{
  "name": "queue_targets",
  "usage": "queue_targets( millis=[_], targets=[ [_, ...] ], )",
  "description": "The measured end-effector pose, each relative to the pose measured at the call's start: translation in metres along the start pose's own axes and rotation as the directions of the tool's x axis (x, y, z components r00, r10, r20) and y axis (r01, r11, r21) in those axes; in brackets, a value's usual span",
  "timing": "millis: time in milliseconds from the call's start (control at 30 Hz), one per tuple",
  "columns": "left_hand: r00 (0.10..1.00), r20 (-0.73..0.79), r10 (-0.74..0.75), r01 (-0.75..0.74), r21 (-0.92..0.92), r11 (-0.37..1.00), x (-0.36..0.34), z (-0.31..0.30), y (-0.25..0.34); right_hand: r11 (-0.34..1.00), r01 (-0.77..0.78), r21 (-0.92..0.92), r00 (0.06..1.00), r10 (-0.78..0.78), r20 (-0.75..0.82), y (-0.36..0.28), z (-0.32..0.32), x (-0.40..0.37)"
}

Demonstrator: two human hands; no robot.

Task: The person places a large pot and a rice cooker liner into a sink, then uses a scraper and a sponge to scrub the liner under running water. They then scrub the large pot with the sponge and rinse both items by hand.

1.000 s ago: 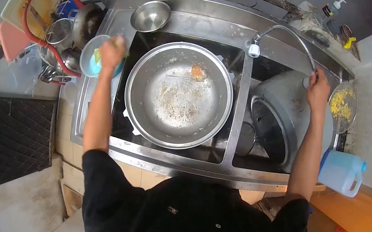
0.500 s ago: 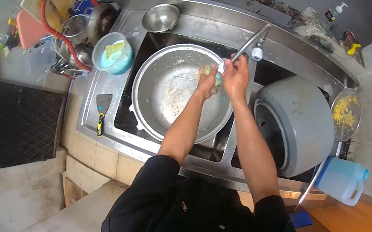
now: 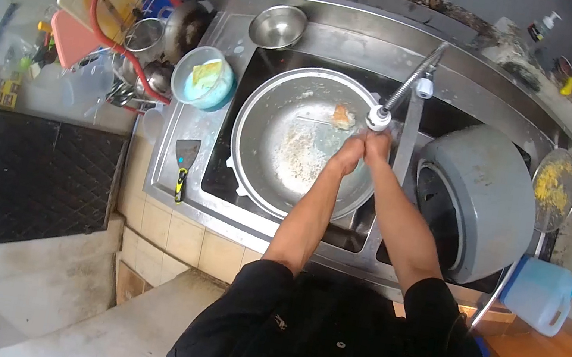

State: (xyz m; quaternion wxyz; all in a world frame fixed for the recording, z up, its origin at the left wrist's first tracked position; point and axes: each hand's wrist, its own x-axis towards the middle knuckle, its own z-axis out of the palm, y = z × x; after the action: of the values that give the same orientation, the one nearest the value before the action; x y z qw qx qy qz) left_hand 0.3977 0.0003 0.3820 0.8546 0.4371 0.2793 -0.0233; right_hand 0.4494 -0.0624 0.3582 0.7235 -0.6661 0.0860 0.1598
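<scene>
My left hand (image 3: pixel 349 155) is closed, pressed against my right hand (image 3: pixel 377 147), which is closed too. Both are held just below the white faucet head (image 3: pixel 379 118), over the right side of a large metal pot (image 3: pixel 242 126). What the fingers hold, if anything, is hidden. Inside the pot, a crumpled orange and whitish clump (image 3: pixel 344 117) lies near the far wall. Pale residue (image 3: pixel 297 154) spots the pot's bottom.
A big grey pot (image 3: pixel 483 200) lies tilted over the right basin. On the left stand a tub (image 3: pixel 183 78) of blue liquid with a sponge (image 3: pixel 206 75), and a scraper (image 3: pixel 185 162). A steel bowl (image 3: pixel 278 27) sits behind; a blue jug (image 3: pixel 538 292) is at right.
Both hands have drawn back towards me and closed together below the faucet head. The green thing seen between them no longer shows, and the orange clump is now uncovered.
</scene>
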Motion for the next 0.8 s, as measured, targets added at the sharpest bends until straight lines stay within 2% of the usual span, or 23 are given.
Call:
queue_targets(
  millis=[67,100,133,167,200,233,267,300,333,367,400,433,467,533,567,633,667,700,800],
  targets=[
    [0.957,0.012,0.29,-0.279,0.322,0.905,-0.035,-0.003,0.01,0.988,0.151,-0.034,0.981,-0.146,0.125,0.02,-0.013,0.018],
    [0.881,-0.077,0.466,-0.341,0.578,0.741,-0.03,-0.026,-0.003,0.987,0.158,-0.04,0.98,-0.152,0.131,0.014,-0.014,0.017],
    [0.928,-0.253,0.273,-0.159,0.393,0.906,-0.024,-0.044,-0.007,0.886,0.345,-0.31,0.939,-0.329,0.103,0.004,-0.02,0.005],
    [0.926,-0.375,0.034,0.028,0.158,0.987,-0.013,-0.067,-0.015,0.683,0.474,-0.557,0.86,-0.494,0.126,-0.002,-0.029,-0.008],
    [0.932,-0.353,0.084,0.131,0.543,0.83,0.04,-0.133,-0.064,0.602,0.553,-0.576,0.828,-0.477,0.295,-0.012,-0.043,-0.016],
    [0.934,-0.35,0.076,0.242,0.773,0.587,0.011,-0.11,-0.025,0.523,0.627,-0.578,0.779,-0.432,0.455,-0.016,-0.058,-0.026],
    [0.934,-0.353,0.062,0.249,0.764,0.595,0.018,-0.121,-0.03,0.476,0.676,-0.562,0.735,-0.392,0.553,-0.017,-0.066,-0.042],
    [0.961,-0.255,0.103,0.185,0.877,0.444,0.036,-0.132,-0.038,0.428,0.725,-0.539,0.683,-0.348,0.642,-0.018,-0.072,-0.055],
    [0.981,-0.146,0.131,0.105,0.954,0.28,0.057,-0.135,-0.041,0.29,0.815,-0.501,0.579,-0.387,0.717,-0.018,-0.077,-0.062],
    [0.986,-0.105,0.127,0.088,0.987,0.133,0.074,-0.131,-0.04,0.149,0.882,-0.448,0.467,-0.405,0.786,-0.016,-0.081,-0.07],
    [0.989,-0.099,0.113,0.082,0.987,0.142,0.092,-0.133,-0.043,0.181,0.83,-0.528,0.555,-0.376,0.743,-0.018,-0.088,-0.086],
    [0.984,0.062,0.166,-0.048,0.995,-0.089,0.118,-0.136,-0.048,0.203,0.772,-0.603,0.632,-0.35,0.691,-0.023,-0.092,-0.095],
    [0.931,0.147,0.335,-0.113,0.986,-0.119,0.138,-0.14,-0.065,0.19,0.767,-0.612,0.636,-0.344,0.691,-0.027,-0.094,-0.097],
    [0.714,0.3,0.633,-0.189,0.953,-0.239,0.176,-0.146,-0.098,0.247,0.796,-0.552,0.605,-0.35,0.716,-0.032,-0.095,-0.095],
    [0.782,0.238,0.576,-0.228,0.969,-0.092,0.175,-0.144,-0.099,0.241,0.794,-0.557,0.607,-0.348,0.714,-0.034,-0.093,-0.093],
    [0.849,0.183,0.496,-0.244,0.968,0.06,0.175,-0.143,-0.096,0.254,0.787,-0.563,0.617,-0.362,0.699,-0.034,-0.089,-0.091],
    [0.96,0.03,0.279,-0.071,0.988,0.137,0.157,-0.131,-0.076,0.265,0.779,-0.568,0.626,-0.353,0.695,-0.031,-0.09,-0.09],
    [0.991,-0.125,0.039,0.117,0.979,0.169,0.138,-0.118,-0.056,0.256,0.783,-0.567,0.622,-0.37,0.69,-0.029,-0.092,-0.088],
    [0.992,-0.101,0.071,0.093,0.99,0.109,0.12,-0.113,-0.05,0.273,0.766,-0.582,0.641,-0.391,0.661,-0.017,-0.097,-0.088]
  ],
)
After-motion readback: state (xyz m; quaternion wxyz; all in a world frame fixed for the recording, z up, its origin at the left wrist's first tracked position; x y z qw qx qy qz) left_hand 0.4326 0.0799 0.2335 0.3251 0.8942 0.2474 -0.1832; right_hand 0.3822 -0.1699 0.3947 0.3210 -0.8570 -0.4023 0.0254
